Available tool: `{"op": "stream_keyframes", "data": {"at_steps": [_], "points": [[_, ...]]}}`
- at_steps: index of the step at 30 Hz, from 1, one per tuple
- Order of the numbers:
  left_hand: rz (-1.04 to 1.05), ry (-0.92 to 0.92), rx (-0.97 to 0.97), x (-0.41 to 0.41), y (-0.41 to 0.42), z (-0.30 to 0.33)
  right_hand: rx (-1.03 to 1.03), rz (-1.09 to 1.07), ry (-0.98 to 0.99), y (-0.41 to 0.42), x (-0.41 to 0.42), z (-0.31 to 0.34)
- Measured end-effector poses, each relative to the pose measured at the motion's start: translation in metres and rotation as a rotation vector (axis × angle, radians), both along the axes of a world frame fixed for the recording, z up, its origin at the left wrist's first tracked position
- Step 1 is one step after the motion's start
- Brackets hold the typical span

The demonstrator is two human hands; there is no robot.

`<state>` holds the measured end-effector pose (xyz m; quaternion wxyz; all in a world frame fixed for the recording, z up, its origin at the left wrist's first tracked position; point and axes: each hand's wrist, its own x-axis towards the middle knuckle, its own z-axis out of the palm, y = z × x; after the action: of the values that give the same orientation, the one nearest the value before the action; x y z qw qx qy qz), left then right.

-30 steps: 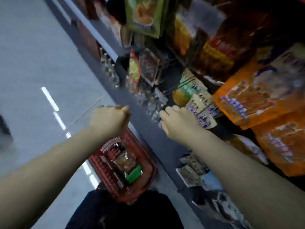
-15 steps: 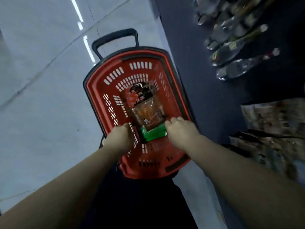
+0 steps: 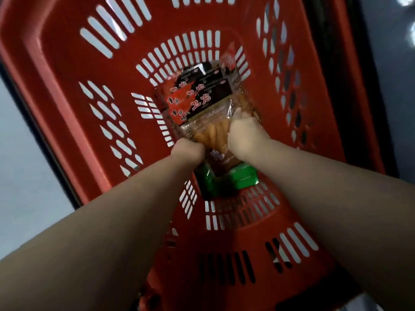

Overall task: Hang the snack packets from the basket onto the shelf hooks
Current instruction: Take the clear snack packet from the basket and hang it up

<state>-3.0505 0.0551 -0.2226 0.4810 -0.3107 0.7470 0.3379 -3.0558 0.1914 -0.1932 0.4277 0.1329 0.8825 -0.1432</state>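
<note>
A red slotted plastic basket [image 3: 74, 93] fills the view from above. On its floor lies a snack packet [image 3: 202, 102] with a red-and-black label and a clear window showing orange sticks. My left hand [image 3: 188, 151] holds the packet's near left edge, its fingers hidden beneath. My right hand [image 3: 244, 133] grips the packet's right side, fingers curled onto the clear film. A green packet [image 3: 238, 179] lies under it, toward me. The shelf hooks are out of view.
Pale floor [image 3: 20, 167] shows left of the basket. A dark strip of shelf base [image 3: 381, 90] runs along the right edge. The basket's walls rise around both hands.
My view dropped from the shelf into the basket. Both hands went down from the hanging packets to the basket floor and took hold of the orange-stick packet.
</note>
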Motion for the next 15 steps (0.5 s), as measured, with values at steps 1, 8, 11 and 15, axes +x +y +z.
{"op": "stream_keyframes", "data": {"at_steps": [1,8,11,15], "points": [[0.11,0.006,0.012,-0.001,0.001,-0.005,-0.029,-0.11,0.034,-0.004,-0.002,-0.006],[0.396,0.013,-0.053,-0.005,-0.007,-0.006,-0.186,-0.543,0.19,0.004,-0.004,-0.003],[0.346,0.155,-0.085,-0.013,-0.01,0.013,-0.268,-0.612,0.228,0.007,-0.002,0.017],[0.146,0.452,-0.097,-0.035,-0.008,0.078,-0.411,-0.706,0.265,0.015,-0.011,0.065]]}}
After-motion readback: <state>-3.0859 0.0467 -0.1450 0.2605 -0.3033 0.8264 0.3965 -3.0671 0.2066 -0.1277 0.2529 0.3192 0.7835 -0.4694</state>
